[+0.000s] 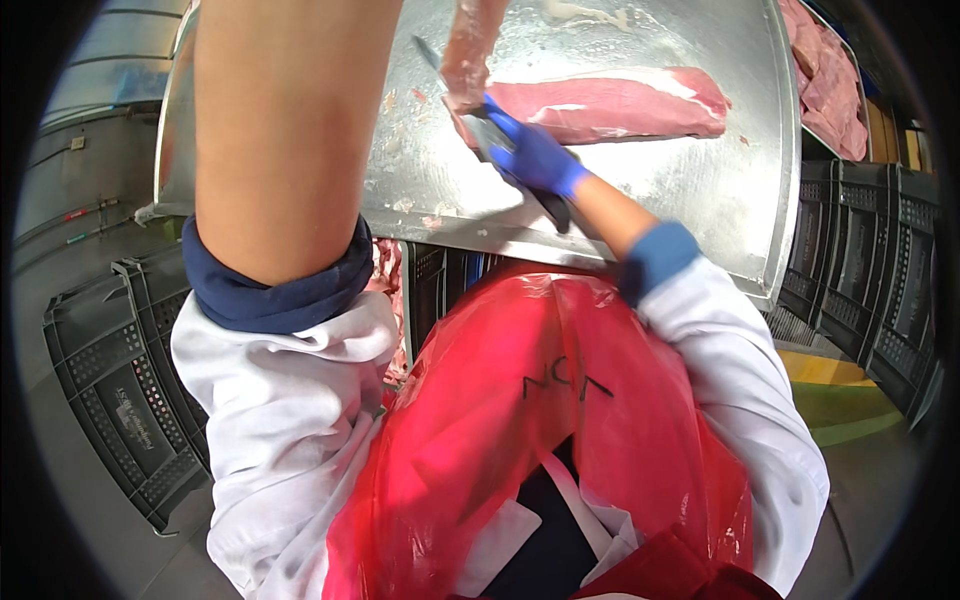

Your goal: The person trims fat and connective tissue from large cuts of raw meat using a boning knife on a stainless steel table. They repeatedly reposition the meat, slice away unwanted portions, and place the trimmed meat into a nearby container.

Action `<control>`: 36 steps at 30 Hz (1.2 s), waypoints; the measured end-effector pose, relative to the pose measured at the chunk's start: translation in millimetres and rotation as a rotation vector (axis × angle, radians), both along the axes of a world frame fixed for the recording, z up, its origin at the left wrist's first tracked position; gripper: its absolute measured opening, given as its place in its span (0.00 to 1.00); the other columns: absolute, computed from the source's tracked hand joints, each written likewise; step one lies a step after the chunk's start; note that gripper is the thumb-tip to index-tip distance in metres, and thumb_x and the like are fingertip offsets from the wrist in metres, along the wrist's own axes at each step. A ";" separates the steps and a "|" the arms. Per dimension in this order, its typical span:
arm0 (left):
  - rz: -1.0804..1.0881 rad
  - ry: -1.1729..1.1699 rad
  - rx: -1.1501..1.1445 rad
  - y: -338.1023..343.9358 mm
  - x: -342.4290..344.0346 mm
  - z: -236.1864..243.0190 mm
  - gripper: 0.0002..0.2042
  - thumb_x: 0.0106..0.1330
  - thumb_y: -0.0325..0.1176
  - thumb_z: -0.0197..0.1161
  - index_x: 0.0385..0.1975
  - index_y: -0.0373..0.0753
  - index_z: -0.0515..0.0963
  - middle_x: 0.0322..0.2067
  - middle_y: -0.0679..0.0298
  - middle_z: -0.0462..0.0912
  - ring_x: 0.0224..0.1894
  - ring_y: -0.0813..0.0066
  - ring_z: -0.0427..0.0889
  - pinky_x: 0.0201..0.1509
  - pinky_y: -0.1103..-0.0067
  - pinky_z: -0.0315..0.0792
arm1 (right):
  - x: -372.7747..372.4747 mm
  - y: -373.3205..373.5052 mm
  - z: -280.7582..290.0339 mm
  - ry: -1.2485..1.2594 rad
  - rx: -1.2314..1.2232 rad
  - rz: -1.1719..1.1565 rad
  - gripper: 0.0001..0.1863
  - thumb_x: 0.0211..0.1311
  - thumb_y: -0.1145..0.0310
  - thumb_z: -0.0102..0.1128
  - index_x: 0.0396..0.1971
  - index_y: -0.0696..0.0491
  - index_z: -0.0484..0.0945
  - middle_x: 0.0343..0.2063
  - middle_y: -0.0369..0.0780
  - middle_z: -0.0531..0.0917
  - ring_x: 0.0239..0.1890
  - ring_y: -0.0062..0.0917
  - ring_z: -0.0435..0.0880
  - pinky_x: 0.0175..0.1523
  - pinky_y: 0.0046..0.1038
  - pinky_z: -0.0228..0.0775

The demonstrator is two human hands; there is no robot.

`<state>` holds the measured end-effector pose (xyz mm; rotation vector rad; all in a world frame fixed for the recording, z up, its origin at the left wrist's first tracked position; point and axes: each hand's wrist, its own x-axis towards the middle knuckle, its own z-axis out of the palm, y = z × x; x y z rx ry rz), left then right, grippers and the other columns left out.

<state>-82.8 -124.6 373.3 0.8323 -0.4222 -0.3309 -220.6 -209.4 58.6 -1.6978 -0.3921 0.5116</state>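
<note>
The worktop (720, 210) reads silver-grey to me, blotched with white glare. Across it, the long cut of meat (610, 108) is rosy pink streaked with white, redder at its right end; the hanging strip (474, 45) to its left is paler pink. A vivid blue glove (548, 165) covers the right fingers (500, 117), beside the grey knife blade (428, 55). Near, I see a glossy red apron (480, 400) with black strokes, white sleeves (280, 390) and navy cuffs (275, 290). I get blackish crates both sides: the left crate (125, 385) patterned with small holes and pale lettering, the right crates (860, 250) ribbed. Far right, piled meat (828, 85) shows pink; nearer, a yellow band (825, 369) adjoins a green one.
</note>
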 end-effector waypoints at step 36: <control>0.415 -0.620 1.774 8.1 -89.9 -339.4 0.16 0.69 0.44 0.54 0.44 0.38 0.76 0.39 0.52 0.82 0.45 0.51 0.78 0.51 0.57 0.65 | 19.0 -259.5 14.4 0.112 -0.556 -0.552 0.39 0.66 0.63 0.50 0.76 0.34 0.50 0.46 0.59 0.82 0.47 0.51 0.85 0.53 0.42 0.76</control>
